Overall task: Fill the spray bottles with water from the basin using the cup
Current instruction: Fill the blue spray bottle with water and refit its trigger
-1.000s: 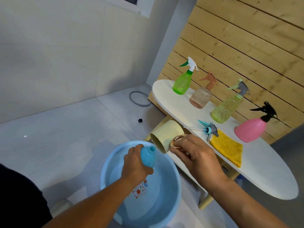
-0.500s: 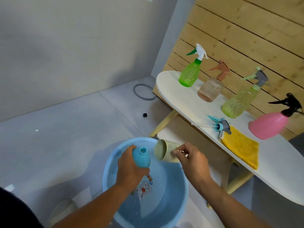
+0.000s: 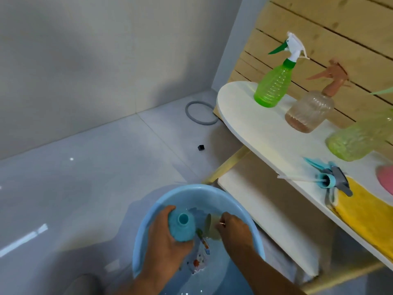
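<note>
A light blue basin (image 3: 148,222) of water sits on the floor at the bottom centre. My left hand (image 3: 168,243) grips an uncapped blue bottle (image 3: 182,226) upright over the water, its round mouth facing up. Just to its right, my right hand (image 3: 232,231) holds the pale yellow cup (image 3: 211,226) by its handle. The cup lies on its side, dipped into the water. On the white table (image 3: 265,135) stand a green spray bottle (image 3: 273,84), a clear brown-headed one (image 3: 309,111) and a yellow-green one (image 3: 359,139).
The blue bottle's spray head (image 3: 327,179) lies on the table beside a yellow cloth (image 3: 365,213). A pink bottle (image 3: 386,179) shows at the right edge. A lower shelf (image 3: 265,207) sits under the table. On the grey floor lie a grey ring (image 3: 200,112) and a small black cube (image 3: 201,147).
Both hands went down into the basin. The cup, tipped toward the bottle's mouth a second ago, now lies dipped in the water. The view moved closer and to the left.
</note>
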`<state>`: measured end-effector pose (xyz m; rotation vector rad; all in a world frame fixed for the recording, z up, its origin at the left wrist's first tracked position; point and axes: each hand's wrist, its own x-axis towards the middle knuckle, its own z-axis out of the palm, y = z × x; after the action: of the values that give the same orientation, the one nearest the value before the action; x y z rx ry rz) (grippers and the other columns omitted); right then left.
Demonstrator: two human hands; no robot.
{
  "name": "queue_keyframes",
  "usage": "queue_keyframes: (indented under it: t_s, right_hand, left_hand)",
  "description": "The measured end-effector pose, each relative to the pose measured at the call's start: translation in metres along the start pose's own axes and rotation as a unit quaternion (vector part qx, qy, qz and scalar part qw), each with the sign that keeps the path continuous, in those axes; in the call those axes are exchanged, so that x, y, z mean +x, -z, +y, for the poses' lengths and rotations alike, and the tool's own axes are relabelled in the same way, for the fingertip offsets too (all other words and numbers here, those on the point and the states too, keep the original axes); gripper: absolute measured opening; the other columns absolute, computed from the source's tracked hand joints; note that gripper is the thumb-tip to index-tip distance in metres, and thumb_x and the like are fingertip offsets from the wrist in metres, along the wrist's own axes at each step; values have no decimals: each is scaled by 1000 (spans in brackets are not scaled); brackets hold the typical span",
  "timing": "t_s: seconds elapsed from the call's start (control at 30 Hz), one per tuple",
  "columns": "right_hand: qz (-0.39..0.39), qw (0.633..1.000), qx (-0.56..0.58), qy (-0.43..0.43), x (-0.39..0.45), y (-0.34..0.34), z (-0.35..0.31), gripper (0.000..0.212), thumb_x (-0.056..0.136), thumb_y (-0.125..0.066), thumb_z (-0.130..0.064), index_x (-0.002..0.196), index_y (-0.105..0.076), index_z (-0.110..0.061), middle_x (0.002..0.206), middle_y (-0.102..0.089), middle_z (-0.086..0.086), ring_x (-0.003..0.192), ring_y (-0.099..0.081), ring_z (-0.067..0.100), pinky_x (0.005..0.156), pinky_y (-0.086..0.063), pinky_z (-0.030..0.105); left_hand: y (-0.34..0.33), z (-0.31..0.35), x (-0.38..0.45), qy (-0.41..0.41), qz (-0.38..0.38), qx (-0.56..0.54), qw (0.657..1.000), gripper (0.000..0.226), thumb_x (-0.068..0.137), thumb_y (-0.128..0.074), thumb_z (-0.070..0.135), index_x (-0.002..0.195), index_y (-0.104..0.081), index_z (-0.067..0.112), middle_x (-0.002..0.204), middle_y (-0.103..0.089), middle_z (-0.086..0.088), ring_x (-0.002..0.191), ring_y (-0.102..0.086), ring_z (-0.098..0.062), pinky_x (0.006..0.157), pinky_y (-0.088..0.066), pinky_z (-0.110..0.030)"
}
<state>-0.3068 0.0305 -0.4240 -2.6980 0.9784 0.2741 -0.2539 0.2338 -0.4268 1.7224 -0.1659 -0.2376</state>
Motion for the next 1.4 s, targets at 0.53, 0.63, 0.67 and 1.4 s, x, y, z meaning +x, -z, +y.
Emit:
queue_keyframes:
  t_s: [0.53,0.63,0.67,1.4]
  right_hand:
    - [-55,995,74,28,20,-40,-75,17,89,-62,-32,74,-61,-24,84,-70,-3,79,-64,16,73,-51,30]
    - [-50,982,181,-8,22,-40,-73,19,84,-69,-29,67,-66,-22,71,-68,-4,69,-63,13,69,-56,34]
    - [-50,970,235,-26,20,-37,-71,16,84,-72,-28,70,-71,-21,69,-70,-4,67,-65,13,69,-59,36]
    - [90,833,546,-9,-73,115,-17,15,87,-78,-15,91,-74,-1,81,-70,19,55,-45,13,53,-44,23]
  left_hand:
    - [9,-19,11,-19,-12,22,1000,95,46,-101,21,123,-55,50,117,-67,20,111,-67,-12,88,-62,-36]
    - [11,-19,10,-22,-11,26,999,95,48,-102,22,125,-54,47,118,-65,20,114,-65,-11,90,-61,-30]
    - [12,-18,9,-23,-11,29,999,95,48,-103,23,125,-53,47,119,-65,21,115,-64,-8,91,-59,-27]
    - [12,12,-12,20,-45,89,995,92,40,-84,46,127,-54,38,117,-62,12,106,-62,-17,92,-55,-46]
